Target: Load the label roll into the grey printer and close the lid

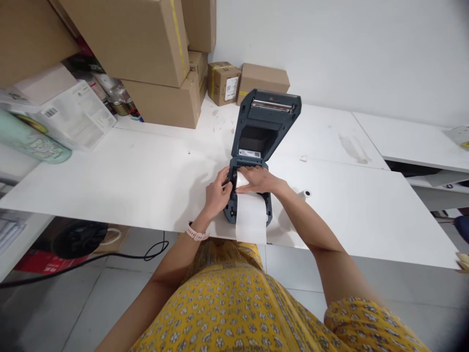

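A dark grey label printer (271, 129) stands on the white table with its lid raised. Inside its base lies a white paper roll (242, 180), and a white strip (251, 220) runs from it over the table's front edge. My right hand (258, 179) rests over the roll, its fingers spread across the top and side. At the printer's left wall, my left hand (219, 193) has its fingers bent around the rim, gripping the side near the black roll holder (234, 181). Part of the roll is hidden beneath my right hand.
Another white roll (306, 194) is beside my right forearm. Cardboard boxes (161, 100) are stacked at the back left, with two smaller ones behind the printer. A green bottle (36, 139) and white box (78, 117) lie far left. A black cable (128, 255) hangs below the table.
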